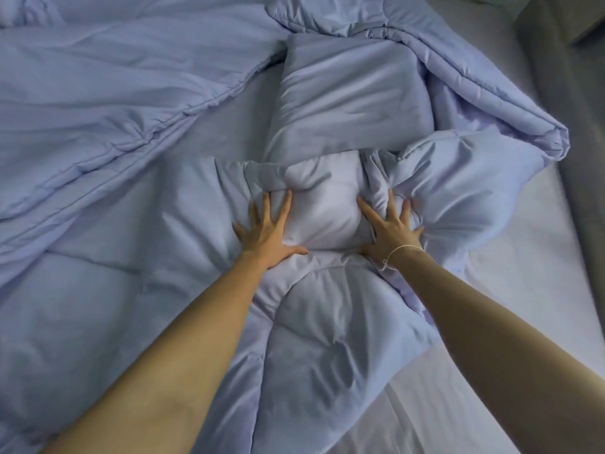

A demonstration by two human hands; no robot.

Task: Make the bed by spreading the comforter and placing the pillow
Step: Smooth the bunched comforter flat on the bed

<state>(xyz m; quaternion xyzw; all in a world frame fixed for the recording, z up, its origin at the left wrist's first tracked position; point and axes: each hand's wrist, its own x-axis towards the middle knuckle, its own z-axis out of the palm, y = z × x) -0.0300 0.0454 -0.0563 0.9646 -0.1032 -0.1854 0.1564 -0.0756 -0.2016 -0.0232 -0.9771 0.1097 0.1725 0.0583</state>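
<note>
Blue-lavender fabric fills nearly the whole frame: one quilted comforter [98, 103], bunched and twisted, running from the upper left down through the centre to the bottom edge, with a rolled fold reaching the right of the frame. One pillow [353, 99] in matching blue lies in the upper centre, partly wrapped by the comforter's folds and just above the hands. Two bare hands press down on the comforter in the middle of the frame, both palms flat and fingers spread wide, not clamped on anything. Between them a pale puffed section of the comforter bulges up. The left hand [268, 232] rests on the left side of that bulge, thumb pointing toward the centre; the right hand [391, 229] rests on its right side, fingertips sunk into a gathered ridge of fabric. One thin white string bracelet [401, 252] circles the right wrist. A pale sheet [510, 290] shows bare at the lower right, and a grey bed frame [576, 103] edges the right side of the frame
</note>
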